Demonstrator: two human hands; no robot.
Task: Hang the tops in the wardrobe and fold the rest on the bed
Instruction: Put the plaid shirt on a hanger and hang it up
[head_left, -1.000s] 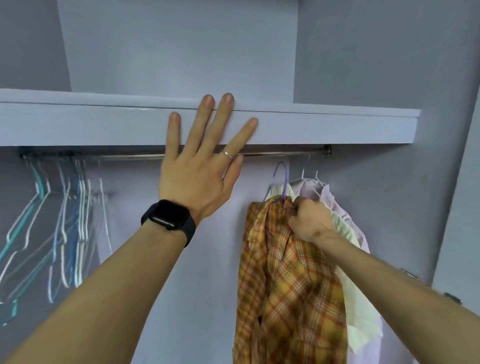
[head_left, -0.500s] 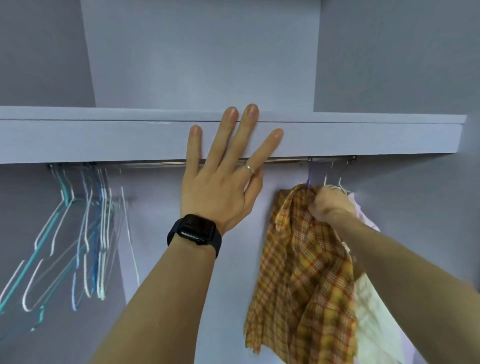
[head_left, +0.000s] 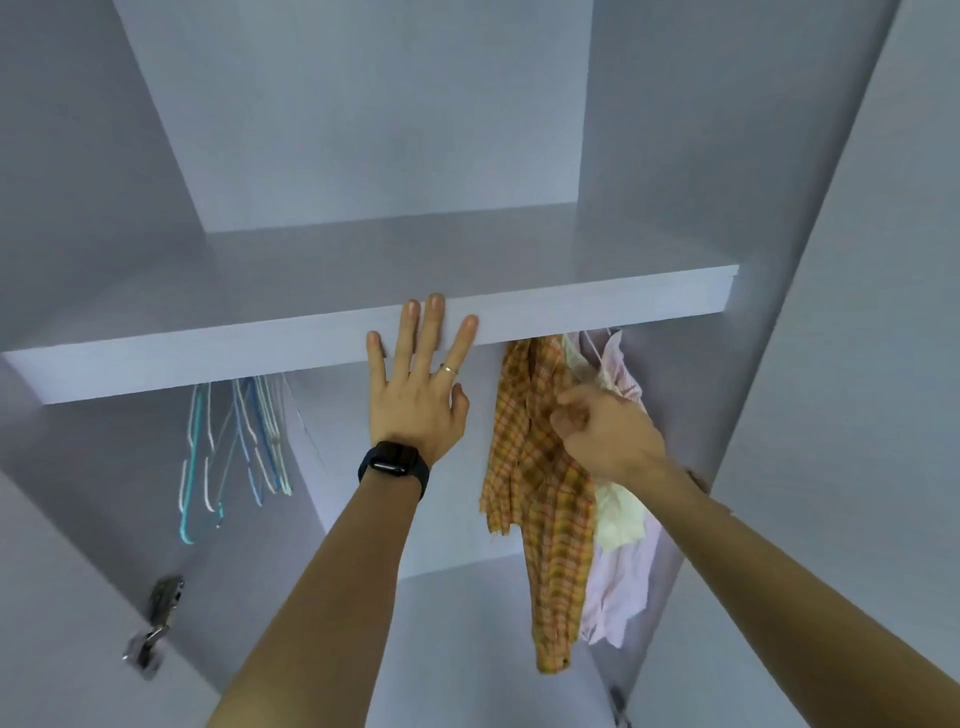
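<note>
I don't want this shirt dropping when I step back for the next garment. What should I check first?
Plaid shirt hooked securely: cannot tell, the shelf hides its top.
Plaid shirt hangs straight beside the cream top: ok.
Right hand clear of the fabric: cannot tell, it is curled against it.
Left hand flat on the shelf edge, holding nothing: ok.
Empty hangers ready at left: ok.

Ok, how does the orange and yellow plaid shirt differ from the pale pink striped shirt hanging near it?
The orange and yellow plaid shirt is boldly checked; the pale pink striped shirt is faintly lined. The plaid one hangs leftmost, the pink rightmost. The right hand grips the plaid, not the pink. Both hang under the grey shelf.
</note>
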